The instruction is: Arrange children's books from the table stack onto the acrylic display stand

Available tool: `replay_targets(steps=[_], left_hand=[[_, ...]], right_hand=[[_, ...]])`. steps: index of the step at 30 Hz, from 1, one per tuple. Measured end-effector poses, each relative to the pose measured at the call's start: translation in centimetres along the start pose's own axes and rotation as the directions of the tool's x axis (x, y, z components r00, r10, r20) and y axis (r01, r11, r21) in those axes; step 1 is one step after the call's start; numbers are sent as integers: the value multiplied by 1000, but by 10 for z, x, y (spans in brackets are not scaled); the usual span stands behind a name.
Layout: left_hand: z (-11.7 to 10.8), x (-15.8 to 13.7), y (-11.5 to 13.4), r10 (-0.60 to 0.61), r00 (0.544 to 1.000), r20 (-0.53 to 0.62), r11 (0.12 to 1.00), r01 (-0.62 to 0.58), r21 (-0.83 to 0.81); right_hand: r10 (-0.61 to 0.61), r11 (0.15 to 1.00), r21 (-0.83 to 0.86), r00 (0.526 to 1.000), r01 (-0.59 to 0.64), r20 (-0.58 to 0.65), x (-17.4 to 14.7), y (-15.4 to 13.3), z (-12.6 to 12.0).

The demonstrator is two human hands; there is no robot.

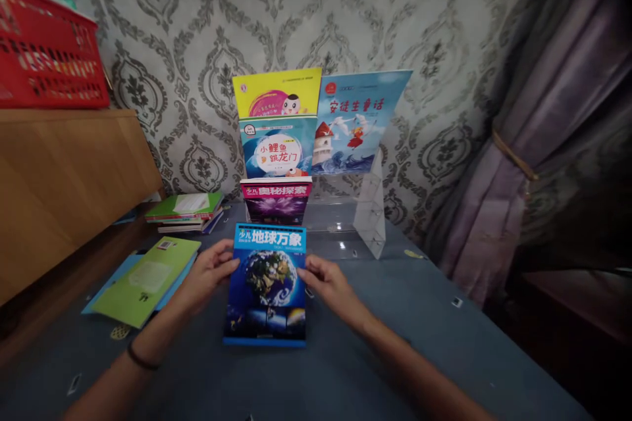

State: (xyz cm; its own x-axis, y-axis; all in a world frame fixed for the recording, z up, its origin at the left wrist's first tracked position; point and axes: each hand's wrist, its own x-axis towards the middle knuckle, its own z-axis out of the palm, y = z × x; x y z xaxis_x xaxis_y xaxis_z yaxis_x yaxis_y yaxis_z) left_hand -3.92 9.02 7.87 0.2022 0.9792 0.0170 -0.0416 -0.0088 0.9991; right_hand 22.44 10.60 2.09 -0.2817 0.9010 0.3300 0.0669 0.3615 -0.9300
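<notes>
I read 地球万象 on the blue Earth book (266, 286) gripped between my left hand (213, 271) and right hand (323, 278), thumbs at its side edges, its cover facing me before the clear tiered stand (370, 214). Above it, the magenta book (277, 200) says 奥秘探索, the carp book (279, 148) 小鲤鱼跳龙门, and the fairy-tale book (353, 123) 安徒生童话. My forearms reach forward from below, angling inward.

1. 地球万象 bk (268, 283): closed, dk-blue cvr, Earth pic, white title on lt-blue top band
2. Title end up, cvr twd viewer, held at both side edges, in front of clear rack (370, 214)
</notes>
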Motion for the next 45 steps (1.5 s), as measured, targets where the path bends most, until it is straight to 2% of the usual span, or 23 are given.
replay_targets(steps=[3, 6, 9, 12, 14, 16, 20, 28, 30, 34, 37, 41, 45], left_hand=[[2, 27, 20, 155, 988, 4, 986, -155, 64], [6, 52, 44, 323, 946, 18, 938, -323, 126], [10, 72, 69, 491, 870, 37, 854, -489, 175], [14, 86, 88, 640, 765, 63, 733, -634, 248], [17, 94, 94, 706, 705, 67, 661, -691, 293], [19, 100, 95, 743, 666, 59, 619, -719, 316], [19, 112, 86, 763, 645, 45, 586, -719, 374], [5, 129, 60, 748, 664, 27, 566, -658, 497], [2, 130, 54, 740, 673, 17, 559, -628, 542], [2, 130, 43, 706, 708, -10, 526, -515, 677], [5, 128, 36, 714, 698, -53, 472, -426, 772], [10, 127, 31, 747, 661, -64, 408, -381, 829], [13, 127, 30, 737, 673, -61, 364, -320, 875]], right_hand=[[-90, 995, -52, 996, 89, -5, 29, -23, -17], [-173, 979, -113, 985, 172, -3, 61, -46, -37], [-299, 945, -152, 953, 290, -44, 90, -65, -52], [-422, 892, -230, 900, 390, -111, 108, -78, -60], [-474, 864, -267, 869, 427, -144, 114, -83, -62], [-503, 847, -288, 849, 447, -163, 118, -82, -63], [-508, 840, -326, 841, 435, -188, 119, -72, -65], [-412, 853, -407, 901, 327, -138, 120, -47, -62], [-409, 819, -490, 903, 299, -132, 121, -42, -62], [-410, 681, -697, 905, 224, -111, 121, -35, -62], [-367, 607, -779, 925, 155, -101, 120, -33, -59], [-276, 568, -823, 948, 28, -159, 116, -33, -53], [-187, 557, -824, 950, -106, -249, 110, -35, -47]])
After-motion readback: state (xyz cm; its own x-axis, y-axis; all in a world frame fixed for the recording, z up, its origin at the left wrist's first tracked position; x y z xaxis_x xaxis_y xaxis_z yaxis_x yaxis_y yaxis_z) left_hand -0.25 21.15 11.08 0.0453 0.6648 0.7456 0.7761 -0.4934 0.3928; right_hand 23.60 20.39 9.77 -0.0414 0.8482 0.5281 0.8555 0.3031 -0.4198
